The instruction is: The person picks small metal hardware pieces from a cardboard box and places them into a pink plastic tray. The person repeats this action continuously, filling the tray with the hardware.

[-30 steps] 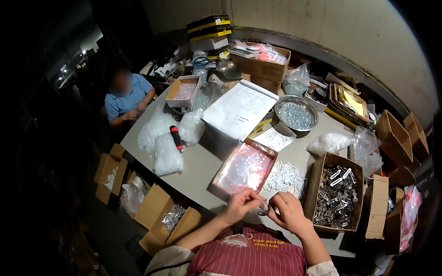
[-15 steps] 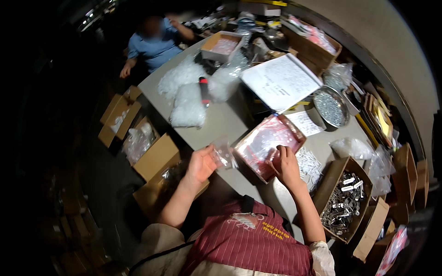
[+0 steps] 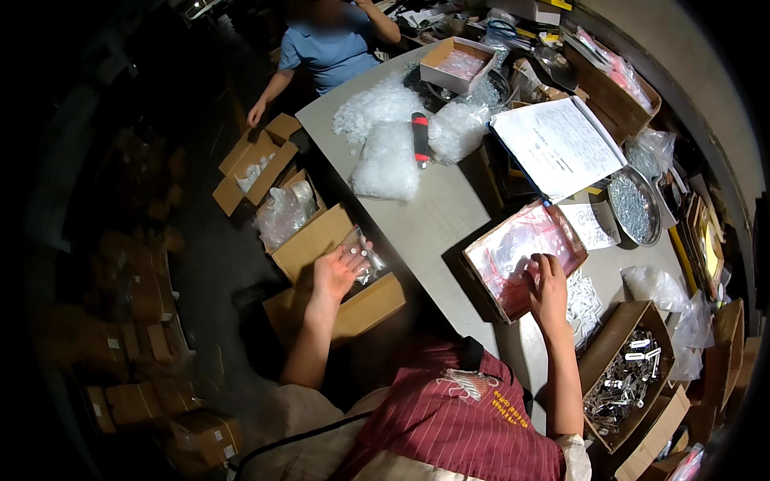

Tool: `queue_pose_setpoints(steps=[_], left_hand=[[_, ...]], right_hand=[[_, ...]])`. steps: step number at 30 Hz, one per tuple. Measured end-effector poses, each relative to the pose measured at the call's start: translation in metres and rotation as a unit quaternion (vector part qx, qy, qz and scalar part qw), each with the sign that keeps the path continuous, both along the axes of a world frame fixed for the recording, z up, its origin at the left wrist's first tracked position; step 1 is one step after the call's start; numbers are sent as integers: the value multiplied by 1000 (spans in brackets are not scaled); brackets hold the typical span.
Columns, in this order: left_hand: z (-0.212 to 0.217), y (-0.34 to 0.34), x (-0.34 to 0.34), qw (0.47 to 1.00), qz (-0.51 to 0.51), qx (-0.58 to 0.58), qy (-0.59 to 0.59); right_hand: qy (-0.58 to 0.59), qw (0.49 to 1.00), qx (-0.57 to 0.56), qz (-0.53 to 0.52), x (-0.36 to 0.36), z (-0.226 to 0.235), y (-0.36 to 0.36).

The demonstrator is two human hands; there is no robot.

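In my left hand (image 3: 334, 274) is a small clear plastic bag (image 3: 368, 258) with a few small white and shiny parts inside. That hand hangs off the table's edge, above an open cardboard carton (image 3: 370, 306). My right hand (image 3: 549, 282) reaches into a shallow box (image 3: 480, 290) with clear bags (image 3: 513, 244) and pinkish plastic in it. Its fingers are bent and drawn together at the bags; what they pinch is hidden. White narrow pieces (image 3: 584, 303) lie in a heap beside my right wrist.
A deep carton of metal clips (image 3: 630, 381) stands at the right. Behind the shallow box are a written-on pad (image 3: 557, 148) and a bowl of small metal parts (image 3: 634, 208). Filled bags (image 3: 387, 164) and a red-black handle (image 3: 420, 138) lie farther off. A co-worker (image 3: 329, 56) sits at the far left.
My left hand has moved left with the bag, from the table edge to over the carton. My right hand stays in the shallow box. The whole view has shifted.
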State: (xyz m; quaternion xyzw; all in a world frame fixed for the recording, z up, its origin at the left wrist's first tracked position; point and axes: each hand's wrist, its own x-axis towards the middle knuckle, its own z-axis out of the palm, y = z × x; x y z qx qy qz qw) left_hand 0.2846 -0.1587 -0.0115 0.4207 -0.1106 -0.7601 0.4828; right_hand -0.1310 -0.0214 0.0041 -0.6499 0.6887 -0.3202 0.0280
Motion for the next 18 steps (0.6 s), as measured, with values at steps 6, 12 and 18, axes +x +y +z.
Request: queue_pose_setpoints(steps=[6,12,18], left_hand=[[-32,-9,36,996,63,-13,-66],[-119,-6,79,890,-38,-103,-443],[-78,3,-34,834,-92,-303,-452]], right_hand=[[16,997,78,-20,4,-2,3],[-113,992,36,-30,-10,-11,7],[38,996,-8,-78,-21,-21,0]])
